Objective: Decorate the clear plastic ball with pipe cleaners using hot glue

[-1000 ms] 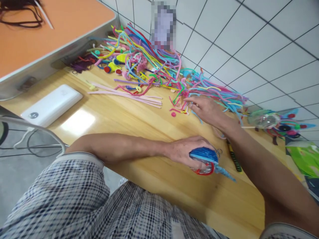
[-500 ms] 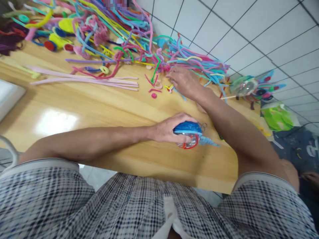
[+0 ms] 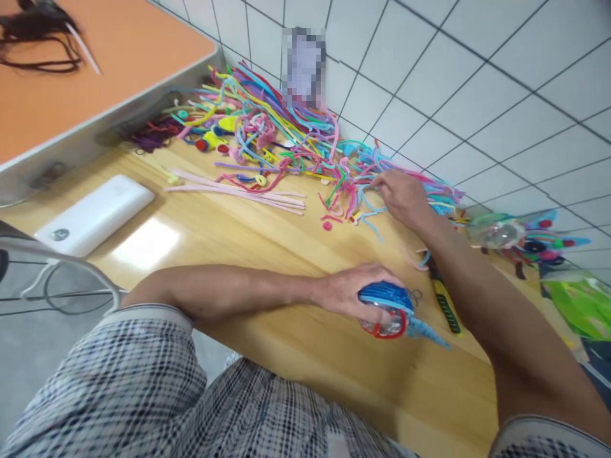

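Note:
My left hand (image 3: 356,292) is wrapped round a clear plastic craft piece (image 3: 386,292) with blue pipe cleaner coiled over its top, a red trim below and a light blue point sticking out to the right. It rests low over the front of the table, and my palm hides its left side. Farther back, my right hand (image 3: 405,197) reaches into the heap of pipe cleaners (image 3: 367,156). Its fingertips are pinched together at a light blue pipe cleaner (image 3: 366,198). Short pink and red pieces (image 3: 329,219) lie just left of that hand.
A yellow-and-black utility knife (image 3: 446,305) lies beside my right forearm. Several pale pink pipe cleaners (image 3: 248,194) lie left of centre, and a white box-like device (image 3: 95,216) farther left. Another clear-bodied craft figure (image 3: 506,235) stands right, near a green bag (image 3: 582,305). A tiled wall borders the back.
The view has swung left and up, showing the orange table and the whole white device. My right hand has shifted rightward along the pipe cleaners; my left keeps its hold on the craft piece.

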The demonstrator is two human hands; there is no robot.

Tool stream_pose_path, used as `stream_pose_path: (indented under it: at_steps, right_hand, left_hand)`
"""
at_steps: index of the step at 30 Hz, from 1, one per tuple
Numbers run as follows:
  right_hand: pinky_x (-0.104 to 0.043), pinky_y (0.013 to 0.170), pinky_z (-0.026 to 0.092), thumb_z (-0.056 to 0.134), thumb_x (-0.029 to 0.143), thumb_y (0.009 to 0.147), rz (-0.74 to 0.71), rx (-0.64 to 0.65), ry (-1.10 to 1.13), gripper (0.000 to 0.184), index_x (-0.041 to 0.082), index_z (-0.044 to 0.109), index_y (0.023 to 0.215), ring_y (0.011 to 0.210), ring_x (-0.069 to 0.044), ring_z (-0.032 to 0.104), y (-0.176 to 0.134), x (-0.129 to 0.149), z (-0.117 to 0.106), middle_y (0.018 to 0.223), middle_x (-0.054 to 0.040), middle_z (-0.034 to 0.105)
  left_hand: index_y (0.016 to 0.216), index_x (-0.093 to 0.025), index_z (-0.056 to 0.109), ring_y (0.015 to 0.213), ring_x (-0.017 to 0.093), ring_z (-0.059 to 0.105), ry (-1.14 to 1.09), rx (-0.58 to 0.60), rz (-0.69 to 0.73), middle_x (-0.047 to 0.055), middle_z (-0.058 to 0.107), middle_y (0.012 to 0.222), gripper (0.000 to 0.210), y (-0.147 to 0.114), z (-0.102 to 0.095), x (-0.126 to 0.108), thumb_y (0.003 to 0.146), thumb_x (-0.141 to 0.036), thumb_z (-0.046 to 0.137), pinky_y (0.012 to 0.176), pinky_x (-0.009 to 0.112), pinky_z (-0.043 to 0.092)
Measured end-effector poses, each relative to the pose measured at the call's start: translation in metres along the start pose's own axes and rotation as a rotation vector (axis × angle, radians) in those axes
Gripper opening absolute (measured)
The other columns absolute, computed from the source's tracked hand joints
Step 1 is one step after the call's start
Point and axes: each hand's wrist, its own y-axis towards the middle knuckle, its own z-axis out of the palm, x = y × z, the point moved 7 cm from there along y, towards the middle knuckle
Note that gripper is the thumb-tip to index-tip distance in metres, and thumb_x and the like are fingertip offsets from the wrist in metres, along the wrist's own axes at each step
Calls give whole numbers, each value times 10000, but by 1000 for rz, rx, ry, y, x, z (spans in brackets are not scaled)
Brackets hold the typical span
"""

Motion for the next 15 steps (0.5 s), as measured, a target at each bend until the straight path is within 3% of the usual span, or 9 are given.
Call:
stream_pose_path:
  at_steps: [5, 9, 12, 15]
  right_hand:
    - [-500, 993, 639, 591, 388, 1142, -17, -51, 24, 241, 266, 799, 1146, 1099, -350, 814, -6, -7, -12, 1168, -151, 896]
    - [-468, 767, 530, 750, 660, 1088, 44, -76, -15, 398, 302, 722, 915, 799, -295, 699, -13, -28, -26, 920, -132, 822]
    - [-452, 678, 428, 681, 746, 1119, -6, -142, -65, 518, 308, 713, 844, 676, -268, 612, -18, -39, -35, 785, -111, 754]
    - [-440, 686, 433, 524, 764, 1189, -123, -216, -76, 579, 328, 791, 917, 729, -299, 671, -22, -33, -44, 803, -98, 769]
  left_hand:
    - [1533, -132, 724, 1474, 369, 741, -6, 1, -26, 224, 782, 1543, 845, 3, -2, 0, 967, -743, 875, 1306, 532, 594]
    - [1570, -102, 709, 1502, 372, 726, 30, 45, -10, 230, 774, 1553, 898, 7, 2, 4, 973, -755, 862, 1352, 504, 562]
    - [1572, -100, 709, 1526, 373, 716, 34, 72, -5, 223, 766, 1562, 940, 10, 5, 9, 912, -730, 937, 1381, 465, 540]
    - [1578, -115, 709, 1553, 371, 698, 19, 77, -24, 212, 754, 1583, 988, 10, 7, 11, 843, -705, 1008, 1405, 440, 513]
